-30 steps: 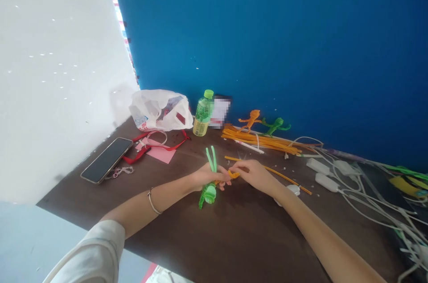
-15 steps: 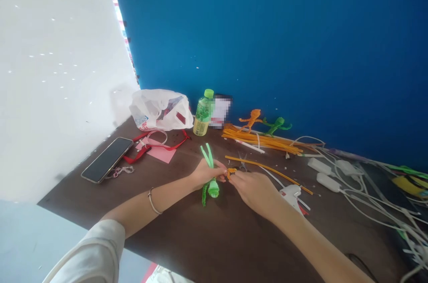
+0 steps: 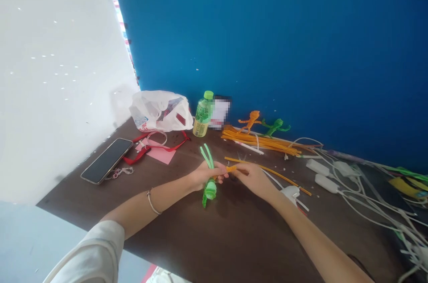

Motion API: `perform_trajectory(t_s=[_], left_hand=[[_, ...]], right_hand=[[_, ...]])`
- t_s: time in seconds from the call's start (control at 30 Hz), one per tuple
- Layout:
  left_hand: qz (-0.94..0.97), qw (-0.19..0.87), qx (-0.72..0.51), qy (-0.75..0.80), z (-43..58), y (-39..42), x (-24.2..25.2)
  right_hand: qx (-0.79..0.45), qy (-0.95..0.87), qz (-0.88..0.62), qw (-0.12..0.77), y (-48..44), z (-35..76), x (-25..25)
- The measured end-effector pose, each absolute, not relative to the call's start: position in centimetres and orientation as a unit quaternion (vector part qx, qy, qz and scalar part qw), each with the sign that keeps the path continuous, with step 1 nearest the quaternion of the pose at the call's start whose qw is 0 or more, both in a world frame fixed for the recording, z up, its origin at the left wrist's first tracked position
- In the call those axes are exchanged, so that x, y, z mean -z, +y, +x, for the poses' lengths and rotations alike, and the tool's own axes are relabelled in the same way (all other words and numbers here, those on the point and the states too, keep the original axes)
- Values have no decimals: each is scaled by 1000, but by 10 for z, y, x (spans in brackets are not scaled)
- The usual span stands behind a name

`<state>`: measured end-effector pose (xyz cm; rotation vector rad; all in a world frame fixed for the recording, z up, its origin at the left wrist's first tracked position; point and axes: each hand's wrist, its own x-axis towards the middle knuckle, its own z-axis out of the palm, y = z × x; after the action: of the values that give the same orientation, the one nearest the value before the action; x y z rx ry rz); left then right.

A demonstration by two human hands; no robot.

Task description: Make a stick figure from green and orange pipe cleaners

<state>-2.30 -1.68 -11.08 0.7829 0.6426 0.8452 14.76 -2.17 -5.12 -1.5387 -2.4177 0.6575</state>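
My left hand (image 3: 204,174) is closed around a green pipe-cleaner figure (image 3: 209,189); two green ends stick up above the fist and a coiled green part hangs below it. My right hand (image 3: 251,177) pinches a short orange pipe-cleaner piece (image 3: 231,168) that meets the figure at my left fingers. Both hands hover just over the dark brown table (image 3: 187,229), near its middle. A long orange pipe cleaner (image 3: 281,174) lies behind my right hand.
At the back stand a white plastic bag (image 3: 160,110), a green bottle (image 3: 203,114), an orange figure (image 3: 250,120) and a green figure (image 3: 276,126) over a bundle of orange pipe cleaners (image 3: 264,141). A phone (image 3: 107,160) lies left, a white glue gun (image 3: 290,192) and cables (image 3: 361,185) right.
My right hand has moved back up to my left hand, bringing the orange piece against the green figure. The green figure has tilted a little in my left hand.
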Motion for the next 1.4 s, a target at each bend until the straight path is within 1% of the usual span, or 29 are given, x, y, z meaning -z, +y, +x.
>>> perform_trajectory(t_s=[0.1,0.17,0.27,0.33,0.43,0.5,0.63,0.73,0.8,0.87,0.93,1.1,1.17,1.33,1.4], left_hand=[[349,772,-422,323,-19,-14,116],[364,752,-432,340,-17,-15,118],[400,722,-427,369,-14,-19,118],[421,713,-413,379,-13,-21,118],[433,717,-387,386,-14,-23,119],[439,731,-362,377,-15,-22,118],[436,778,-310,330,-19,-21,111],[393,809,-313,306,-21,-22,107],[369,823,-316,295,-22,-22,107],[360,834,-304,287,-22,-23,109],[357,838,-295,289,-22,-22,112],[342,827,-334,294,-19,-20,115],[342,828,-347,278,-19,-20,114],[343,808,-405,256,-18,-21,117],[340,794,-423,272,-18,-20,118]], right_hand=[[-191,-826,-527,57,-37,140,61],[-123,-848,-515,11,-47,135,61],[-15,-887,-458,-57,-54,130,53],[30,-908,-414,-66,-53,131,45],[57,-926,-373,-30,-44,136,32],[31,-926,-375,2,-36,141,27],[-124,-881,-451,66,-21,150,32],[-232,-824,-505,111,-15,155,44],[-283,-793,-523,133,-16,156,52],[-306,-777,-531,144,-19,157,55],[-300,-769,-544,154,-23,158,57],[-295,-744,-567,195,-27,161,62],[-327,-717,-577,213,-27,160,68],[-489,-595,-587,249,-33,153,87],[-494,-586,-593,245,-37,150,88]])
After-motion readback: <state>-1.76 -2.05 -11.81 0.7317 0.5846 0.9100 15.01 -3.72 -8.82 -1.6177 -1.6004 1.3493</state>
